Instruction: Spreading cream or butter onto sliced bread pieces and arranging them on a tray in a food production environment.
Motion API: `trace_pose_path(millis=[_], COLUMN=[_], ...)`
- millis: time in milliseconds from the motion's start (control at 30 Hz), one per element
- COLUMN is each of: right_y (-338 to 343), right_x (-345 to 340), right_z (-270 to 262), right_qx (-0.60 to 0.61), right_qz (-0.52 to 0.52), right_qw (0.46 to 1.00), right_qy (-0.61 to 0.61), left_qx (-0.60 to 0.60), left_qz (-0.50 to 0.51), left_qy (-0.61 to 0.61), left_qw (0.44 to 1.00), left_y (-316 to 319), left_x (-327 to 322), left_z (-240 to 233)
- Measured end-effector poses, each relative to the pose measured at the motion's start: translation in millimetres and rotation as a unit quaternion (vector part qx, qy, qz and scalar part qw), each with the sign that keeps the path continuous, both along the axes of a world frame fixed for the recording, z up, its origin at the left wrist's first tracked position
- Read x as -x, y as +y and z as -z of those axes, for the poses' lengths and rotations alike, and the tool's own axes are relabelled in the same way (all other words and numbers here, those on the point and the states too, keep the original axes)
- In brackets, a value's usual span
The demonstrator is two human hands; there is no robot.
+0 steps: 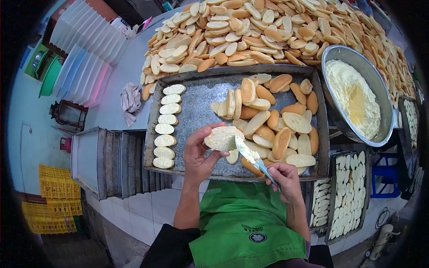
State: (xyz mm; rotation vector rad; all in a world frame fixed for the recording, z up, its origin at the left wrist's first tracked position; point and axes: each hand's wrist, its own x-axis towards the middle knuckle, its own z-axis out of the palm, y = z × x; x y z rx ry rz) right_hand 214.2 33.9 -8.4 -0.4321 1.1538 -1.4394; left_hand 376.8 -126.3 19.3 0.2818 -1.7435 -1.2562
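My left hand (pixel 200 155) holds up an oval bread slice (pixel 219 138) whose face is partly coated with pale cream. My right hand (pixel 285 181) grips a light-blue spreader (pixel 267 172), its blade loaded with cream and touching the slice. Both hands are over the front part of a metal baking tray (pixel 197 75). Along the tray's left side, a column of cream-coated slices (pixel 170 108) lies face up. Plain bread slices (pixel 296 122) are heaped on the right side of the tray, some crust up, others cut face up.
A steel bowl of cream (pixel 367 97) stands right of the tray. Behind is a big bread pile (pixel 234 37). A cloth (pixel 131 100) and stacked plastic bins (pixel 80 73) are at left. Below are empty trays (pixel 114 164), yellow crates (pixel 58 184) and a filled tray (pixel 348 194).
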Motion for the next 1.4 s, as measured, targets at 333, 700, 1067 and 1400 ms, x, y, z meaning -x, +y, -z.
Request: trace_pose_path(millis=[333,700,1067,1400], right_y=[-1,-1,5,2], right_x=[3,10,17,20], right_z=[0,6,3,1], right_qx=[-0.037,0.004,0.012,0.021], right_qz=[0.028,0.113,0.169,0.228], right_qw=[0.999,0.993,0.985,0.973], right_qy=[0.018,-0.031,-0.036,-0.038], left_qx=[0.087,-0.146,0.077,0.092], left_qz=[0.001,-0.125,-0.396,-0.407], left_qy=[-0.084,-0.206,-0.403,-0.411], left_qw=[0.993,0.959,0.821,0.810], left_y=[-9,-42,-239,-242], left_x=[-2,3,-11,-9], left_z=[-9,15,90,96])
